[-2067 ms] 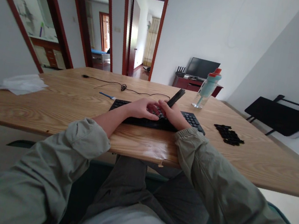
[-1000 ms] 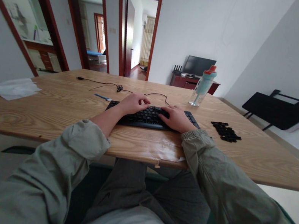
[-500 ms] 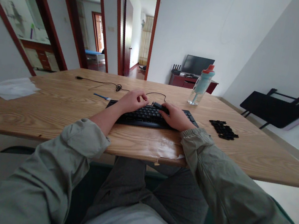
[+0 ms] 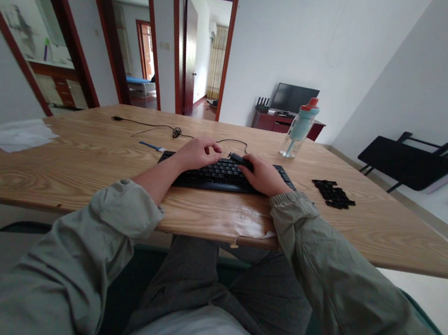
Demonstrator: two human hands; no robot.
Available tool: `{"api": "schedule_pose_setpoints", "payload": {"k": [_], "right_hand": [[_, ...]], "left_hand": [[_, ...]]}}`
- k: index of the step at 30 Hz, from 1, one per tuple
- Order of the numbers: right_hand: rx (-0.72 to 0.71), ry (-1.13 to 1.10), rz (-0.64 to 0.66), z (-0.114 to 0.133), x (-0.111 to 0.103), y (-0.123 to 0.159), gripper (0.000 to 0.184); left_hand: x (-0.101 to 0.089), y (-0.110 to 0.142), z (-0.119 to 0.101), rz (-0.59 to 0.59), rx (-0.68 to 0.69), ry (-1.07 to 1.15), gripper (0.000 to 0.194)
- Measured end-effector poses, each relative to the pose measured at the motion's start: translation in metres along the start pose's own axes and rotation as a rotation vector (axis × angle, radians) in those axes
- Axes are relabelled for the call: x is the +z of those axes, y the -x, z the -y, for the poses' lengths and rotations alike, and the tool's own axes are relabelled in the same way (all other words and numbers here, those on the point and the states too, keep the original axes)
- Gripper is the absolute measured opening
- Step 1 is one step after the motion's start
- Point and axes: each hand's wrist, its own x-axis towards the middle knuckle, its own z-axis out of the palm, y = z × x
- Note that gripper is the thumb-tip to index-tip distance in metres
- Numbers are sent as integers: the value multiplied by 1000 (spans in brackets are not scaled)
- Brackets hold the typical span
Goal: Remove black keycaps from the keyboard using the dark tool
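Note:
A black keyboard [image 4: 214, 174] lies on the wooden table [image 4: 78, 159] in front of me. My left hand [image 4: 197, 153] rests over its far left rows, fingers curled and pinched together; what they hold, if anything, is hidden. My right hand [image 4: 264, 176] lies on the keyboard's right half and grips a long black piece [image 4: 241, 160], held low and flat over the top rows. Its tip points toward my left hand. To the right of the keyboard is a heap of loose black keycaps [image 4: 333, 194].
A clear bottle with a teal and red lid [image 4: 299, 126] stands behind the keyboard's right end. A black cable [image 4: 170, 130] and a small blue item [image 4: 150, 146] lie at the back left. White cloth [image 4: 17, 134] sits far left. A folded black table [image 4: 411, 163] leans against the right wall.
The long black piece stood tilted up in my right hand; it has come down flat onto the keyboard's top rows. My left hand shifted left and curled. Little differs from half a second ago.

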Motion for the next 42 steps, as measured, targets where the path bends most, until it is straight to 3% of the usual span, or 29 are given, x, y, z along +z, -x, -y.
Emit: {"api": "schedule_pose_setpoints", "payload": {"k": [11, 17, 28, 36, 42], "right_hand": [[45, -220, -63, 7, -22, 6, 27], [29, -247, -70, 2, -24, 15, 29], [304, -483, -76, -24, -56, 28, 37], [333, -468, -113, -21, -55, 34, 37], [390, -710, -93, -14, -52, 34, 46]], "left_hand": [[-4, 3, -3, 69, -30, 65, 29], [-5, 4, -6, 65, -22, 102, 31], [-6, 2, -1, 134, -35, 92, 29], [-5, 1, 1, 161, -20, 91, 30], [-5, 1, 3, 178, -6, 63, 31]]}}
